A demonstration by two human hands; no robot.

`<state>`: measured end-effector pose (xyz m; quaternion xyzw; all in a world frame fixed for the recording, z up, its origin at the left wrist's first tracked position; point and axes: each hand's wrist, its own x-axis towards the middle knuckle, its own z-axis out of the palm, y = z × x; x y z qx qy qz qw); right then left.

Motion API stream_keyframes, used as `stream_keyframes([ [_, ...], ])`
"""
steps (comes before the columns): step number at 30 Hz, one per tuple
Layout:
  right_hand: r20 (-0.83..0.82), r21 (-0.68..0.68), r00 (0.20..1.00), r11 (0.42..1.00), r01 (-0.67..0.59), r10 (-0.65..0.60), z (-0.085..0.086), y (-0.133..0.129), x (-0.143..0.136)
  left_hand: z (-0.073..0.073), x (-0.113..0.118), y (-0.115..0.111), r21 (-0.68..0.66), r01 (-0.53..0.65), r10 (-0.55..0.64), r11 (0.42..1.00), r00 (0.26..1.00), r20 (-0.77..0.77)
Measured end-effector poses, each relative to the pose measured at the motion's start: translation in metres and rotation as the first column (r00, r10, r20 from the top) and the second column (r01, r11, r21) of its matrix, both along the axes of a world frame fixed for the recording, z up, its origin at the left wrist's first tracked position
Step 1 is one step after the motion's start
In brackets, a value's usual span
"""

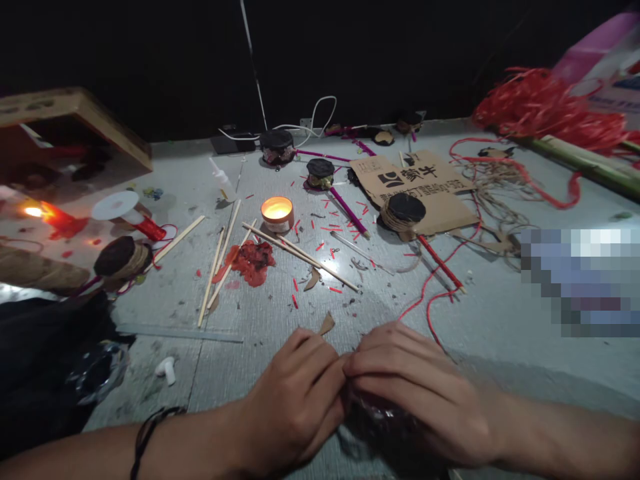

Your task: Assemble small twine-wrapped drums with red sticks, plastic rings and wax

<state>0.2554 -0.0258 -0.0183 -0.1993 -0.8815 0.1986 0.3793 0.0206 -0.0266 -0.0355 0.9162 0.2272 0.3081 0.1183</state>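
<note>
Both hands are together at the bottom centre of the head view. My right hand (pixel 420 393) curves over a dark, shiny object (pixel 383 413) and grips it; most of that object is hidden beneath the fingers. Fingers of my left hand (pixel 300 393) are curled and pressed against its left edge, touching the right fingertips. What the left fingers pinch is too hidden to name. A red cord (pixel 431 313) runs up from behind the right hand. Just beyond the hands lies a small brown scrap (pixel 327 324).
A lit candle (pixel 277 212) stands mid-table near wooden sticks (pixel 305 253) and red wax (pixel 254 262). Black-topped, cord-wrapped drums (pixel 404 212) on sticks lie around. Cardboard (pixel 440 180) is at the back right, a clear strip (pixel 180 333) at left, a box (pixel 113 120) back left.
</note>
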Motion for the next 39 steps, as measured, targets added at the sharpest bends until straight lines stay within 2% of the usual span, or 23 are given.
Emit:
stream_keyframes([
  [5,-0.02,-0.038,1.0,0.999,-0.001,0.001,-0.007,-0.006,0.002,-0.003,0.0,-0.002,0.079,0.018,-0.016,0.997,1.0,-0.018],
  [9,-0.051,0.015,0.999,1.0,-0.007,0.008,-0.011,-0.01,-0.002,-0.003,-0.003,-0.003,0.1,0.062,-0.059,0.993,0.998,-0.035],
  [12,-0.028,0.05,0.999,0.998,0.029,-0.028,-0.008,-0.011,-0.005,0.0,-0.003,-0.002,0.109,0.04,-0.037,0.993,0.999,-0.032],
  [15,-0.048,0.014,0.998,0.999,0.033,-0.032,-0.007,-0.011,-0.007,0.002,-0.002,-0.002,0.11,0.012,-0.011,0.994,1.0,-0.011],
  [21,-0.026,-0.025,0.999,0.999,0.034,-0.035,-0.01,-0.006,-0.005,0.003,0.0,-0.001,-0.07,-0.035,0.038,0.997,0.998,0.05],
  [25,0.011,-0.051,1.0,0.999,0.019,-0.018,-0.008,-0.003,-0.002,0.004,0.0,0.0,-0.128,-0.035,0.046,0.991,0.995,0.085],
  [31,0.016,-0.11,1.0,0.994,0.02,-0.018,-0.006,0.0,-0.001,0.001,-0.003,0.002,-0.267,-0.099,0.131,0.958,0.986,0.105],
  [39,0.04,-0.116,0.999,0.993,0.027,-0.023,-0.003,0.003,0.005,0.001,-0.005,0.005,-0.325,-0.112,0.158,0.939,0.981,0.116],
])
